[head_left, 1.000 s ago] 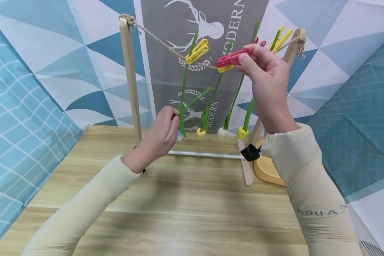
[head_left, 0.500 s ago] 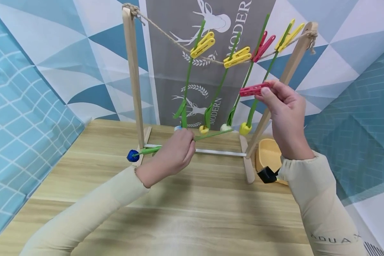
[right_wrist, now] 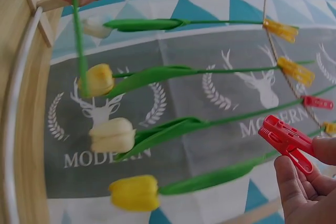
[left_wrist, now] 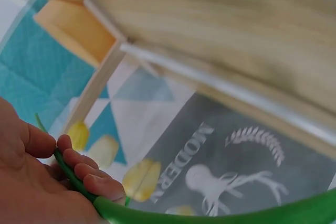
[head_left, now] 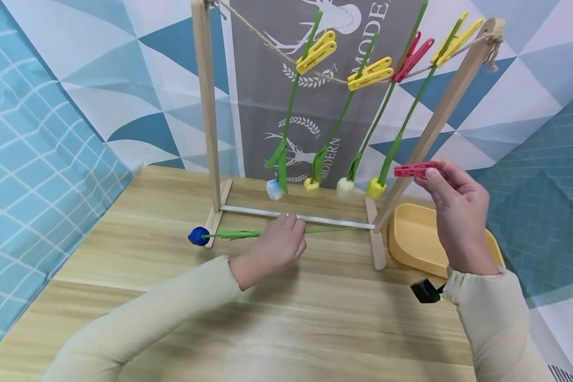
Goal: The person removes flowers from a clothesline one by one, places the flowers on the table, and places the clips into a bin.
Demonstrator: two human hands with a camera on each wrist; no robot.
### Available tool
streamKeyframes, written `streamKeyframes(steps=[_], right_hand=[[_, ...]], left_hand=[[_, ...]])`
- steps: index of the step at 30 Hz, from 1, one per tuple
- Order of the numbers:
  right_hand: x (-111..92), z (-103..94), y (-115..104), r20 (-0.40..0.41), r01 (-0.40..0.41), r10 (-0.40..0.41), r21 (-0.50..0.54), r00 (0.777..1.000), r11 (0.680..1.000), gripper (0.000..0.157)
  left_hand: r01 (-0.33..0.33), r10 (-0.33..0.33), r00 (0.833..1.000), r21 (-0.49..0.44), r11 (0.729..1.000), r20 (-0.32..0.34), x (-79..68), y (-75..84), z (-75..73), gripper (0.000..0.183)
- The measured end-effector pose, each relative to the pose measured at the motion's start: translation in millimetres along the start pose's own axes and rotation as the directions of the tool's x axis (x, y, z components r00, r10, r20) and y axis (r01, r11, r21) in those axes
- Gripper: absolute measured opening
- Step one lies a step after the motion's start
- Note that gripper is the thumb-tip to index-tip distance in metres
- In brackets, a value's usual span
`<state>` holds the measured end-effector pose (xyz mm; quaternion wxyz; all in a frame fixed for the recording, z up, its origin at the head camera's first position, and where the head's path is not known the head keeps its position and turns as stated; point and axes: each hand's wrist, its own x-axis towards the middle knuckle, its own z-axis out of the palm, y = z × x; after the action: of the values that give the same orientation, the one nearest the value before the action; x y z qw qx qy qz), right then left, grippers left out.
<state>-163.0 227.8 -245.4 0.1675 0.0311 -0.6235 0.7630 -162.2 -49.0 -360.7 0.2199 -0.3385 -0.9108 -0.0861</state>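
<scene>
In the head view my left hand [head_left: 279,241] grips the green stem of an artificial tulip with a blue bloom [head_left: 199,236], which lies level just in front of the white rod. The left wrist view shows the stem [left_wrist: 79,183] running through my curled fingers. My right hand [head_left: 460,212], by the right post, pinches a red clothespin [head_left: 413,170] between thumb and fingers. Several tulips hang bloom down from the twine [head_left: 262,40]: light blue [head_left: 275,189], pale yellow [head_left: 311,185], white [head_left: 345,187] and yellow [head_left: 376,188]. Yellow clothespins [head_left: 317,52] and one red clothespin [head_left: 414,55] clip their stems.
Two wooden posts [head_left: 205,106] on feet carry the twine, joined low down by a white rod [head_left: 248,211]. An orange tray [head_left: 410,254] stands behind the right post's foot, partly hidden by my right hand. Patterned cloth [head_left: 172,79] backs the wooden table [head_left: 267,329].
My left hand has come down from beside the hanging light blue tulip, and its held tulip has swung level. My right hand has drawn down and right from the twine, keeping the red clothespin.
</scene>
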Motion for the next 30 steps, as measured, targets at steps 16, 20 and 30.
streamKeyframes(steps=[16, 20, 30], right_hand=[[0, -54.6, 34, -0.092, -0.161, 0.163, 0.039, 0.982, 0.986, 0.043], [5, -70.8, 47, -0.11, -0.253, 0.253, 0.016, 0.961, 0.967, 0.049], [16, -103.9, 79, -0.106, -0.378, 0.381, 0.047, 0.919, 0.925, 0.029]], left_hand=[[0.01, -0.023, 0.997, 0.169, 0.986, 0.072, -16.3, -3.0, 52.4, 0.013], [-0.011, -0.015, 0.991, 0.194, 0.981, 0.132, -15.9, -4.1, 58.1, 0.013], [0.025, -0.075, 0.955, 0.175, 0.984, 0.287, -11.5, 1.9, 70.3, 0.02]])
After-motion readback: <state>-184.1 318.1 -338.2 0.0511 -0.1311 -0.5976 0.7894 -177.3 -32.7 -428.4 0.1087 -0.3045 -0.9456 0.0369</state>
